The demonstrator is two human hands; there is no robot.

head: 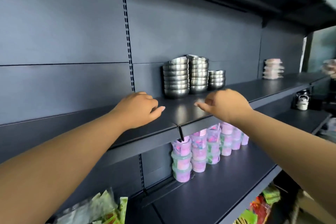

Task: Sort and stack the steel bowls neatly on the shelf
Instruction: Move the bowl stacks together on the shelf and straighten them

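Hovering over shelf (254, 89), left hand (140, 109) and right hand (227, 105) loosely curled, holding nothing. Steel bowls (192, 76) stacked by size against back panel, presumably for stability.

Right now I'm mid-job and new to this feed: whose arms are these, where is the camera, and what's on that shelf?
There is no machine here: these are a person's bare arms, filmed by one wide camera worn on the head, looking forward and down. The left hand and right hand hover over the dark shelf, fingers loosely curled, holding nothing. Behind them stand three stacks of steel bowls, two tall and one short on the right. Further right sits a small pale stack, too blurred to identify. Pink tubs fill the shelf below.
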